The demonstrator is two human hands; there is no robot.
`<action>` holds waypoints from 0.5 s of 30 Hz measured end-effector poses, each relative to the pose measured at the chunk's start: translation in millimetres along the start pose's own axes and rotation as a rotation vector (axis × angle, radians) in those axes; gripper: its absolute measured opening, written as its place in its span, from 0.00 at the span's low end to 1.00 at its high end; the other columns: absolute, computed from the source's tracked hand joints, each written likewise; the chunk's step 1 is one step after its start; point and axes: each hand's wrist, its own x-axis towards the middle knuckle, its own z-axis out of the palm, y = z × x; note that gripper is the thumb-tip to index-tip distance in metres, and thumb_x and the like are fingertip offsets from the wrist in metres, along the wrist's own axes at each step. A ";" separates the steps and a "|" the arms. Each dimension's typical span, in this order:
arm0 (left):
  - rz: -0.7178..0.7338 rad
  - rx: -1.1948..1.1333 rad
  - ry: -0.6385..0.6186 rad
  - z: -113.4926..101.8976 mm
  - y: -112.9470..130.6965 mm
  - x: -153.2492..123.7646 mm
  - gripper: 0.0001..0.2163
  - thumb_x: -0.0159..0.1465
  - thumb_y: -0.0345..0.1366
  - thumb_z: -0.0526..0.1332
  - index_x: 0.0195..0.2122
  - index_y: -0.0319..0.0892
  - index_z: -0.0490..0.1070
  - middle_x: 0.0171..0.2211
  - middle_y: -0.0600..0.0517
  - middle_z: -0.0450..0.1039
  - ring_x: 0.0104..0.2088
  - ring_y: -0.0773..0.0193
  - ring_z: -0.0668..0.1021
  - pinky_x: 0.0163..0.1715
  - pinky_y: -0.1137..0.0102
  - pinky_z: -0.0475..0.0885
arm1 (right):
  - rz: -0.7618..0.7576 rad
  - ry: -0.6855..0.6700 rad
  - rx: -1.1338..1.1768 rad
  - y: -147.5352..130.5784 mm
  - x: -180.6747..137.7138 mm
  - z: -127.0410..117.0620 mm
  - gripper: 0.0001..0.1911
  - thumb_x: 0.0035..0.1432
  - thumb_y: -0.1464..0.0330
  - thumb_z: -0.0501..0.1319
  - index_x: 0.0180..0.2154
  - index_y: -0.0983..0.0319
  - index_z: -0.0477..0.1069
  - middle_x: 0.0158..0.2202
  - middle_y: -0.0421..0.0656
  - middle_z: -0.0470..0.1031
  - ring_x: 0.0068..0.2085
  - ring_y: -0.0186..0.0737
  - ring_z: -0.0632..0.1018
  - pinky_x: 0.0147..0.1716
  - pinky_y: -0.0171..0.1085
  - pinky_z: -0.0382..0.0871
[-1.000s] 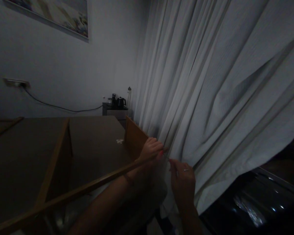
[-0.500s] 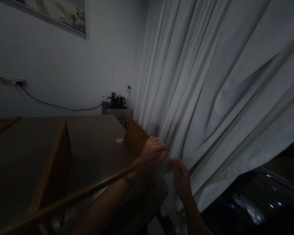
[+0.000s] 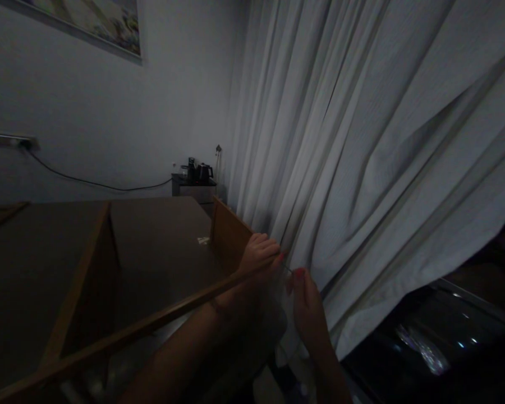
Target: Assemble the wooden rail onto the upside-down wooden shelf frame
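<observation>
Left hand (image 3: 258, 255): laid over the corner of the wooden frame (image 3: 160, 317), fingers curled down upon its top edge, tips pointing toward the curtain (image 3: 362, 168). Grip closed on the frame's corner.

Right hand (image 3: 305, 300): raised just beside the left hand, on the curtain side of the frame's corner; thumb and forefinger pinched together on a thin pin (image 3: 287, 269). Grip closed on that pin.

Thin pin: slender, pale, spanning the small gap between the two hands, one end in the right pinch, the other reaching the fingertips of the left hand at the frame's corner. Material and exact form too small and too dim to tell.

Wooden frame: open, shelf-like, lying flat; near rail running from the lower left edge of view up to the corner under the left hand; one upright divider (image 3: 73, 292) visible. Left end cut off by the picture's edge.

Curtain: one, pale, heavily pleated, hanging right behind the frame's corner, lower hem draped over something dark and glossy (image 3: 429, 348), not identifiable.

Hidden or unclear: both forearms lost in shadow below the frame; right palm turned away.

Count: hands, two; pin, one; frame, one; curtain, one; wall picture (image 3: 88, 22), one, cut off at top; kettle (image 3: 202, 171) beyond the frame, one; wall cable (image 3: 96, 184), one.
</observation>
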 end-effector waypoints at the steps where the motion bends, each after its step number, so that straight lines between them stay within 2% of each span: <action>1: -0.002 0.003 -0.009 -0.8 0.5 0.0 0.14 0.67 0.38 0.49 0.23 0.43 0.60 0.24 0.53 0.66 0.30 0.62 0.66 0.35 0.65 0.61 | -0.055 0.021 -0.098 0.3 0.6 -0.9 0.23 0.68 0.55 0.42 0.28 0.58 0.62 0.24 0.40 0.68 0.29 0.40 0.70 0.33 0.38 0.62; 5: 0.010 0.010 -0.026 -4.5 2.2 0.4 0.14 0.68 0.37 0.48 0.24 0.43 0.60 0.24 0.53 0.66 0.29 0.63 0.66 0.34 0.65 0.60 | -0.289 0.151 -0.493 5.1 1.5 -2.7 0.17 0.69 0.64 0.46 0.36 0.61 0.71 0.28 0.43 0.74 0.33 0.43 0.72 0.45 0.47 0.57; 7: 0.017 0.007 -0.030 -5.5 2.5 0.7 0.15 0.68 0.38 0.48 0.24 0.43 0.60 0.25 0.53 0.67 0.29 0.62 0.66 0.34 0.65 0.61 | -0.364 0.186 -0.521 7.7 0.7 -1.9 0.14 0.68 0.67 0.48 0.44 0.59 0.72 0.29 0.42 0.76 0.34 0.42 0.72 0.46 0.47 0.56; 10: 0.015 -0.002 -0.040 -3.9 1.4 0.9 0.14 0.67 0.38 0.48 0.24 0.43 0.61 0.25 0.52 0.67 0.30 0.62 0.67 0.34 0.64 0.61 | -0.362 0.194 -0.327 7.3 -2.3 1.5 0.14 0.68 0.67 0.50 0.49 0.56 0.72 0.32 0.41 0.76 0.36 0.42 0.72 0.46 0.45 0.58; 15: 0.014 -0.016 0.001 3.1 -3.4 -1.3 0.16 0.67 0.39 0.46 0.23 0.43 0.60 0.24 0.52 0.66 0.30 0.61 0.66 0.34 0.64 0.61 | -0.134 0.097 0.136 -4.1 -9.4 7.9 0.18 0.69 0.61 0.47 0.45 0.57 0.74 0.37 0.43 0.74 0.42 0.41 0.72 0.44 0.41 0.64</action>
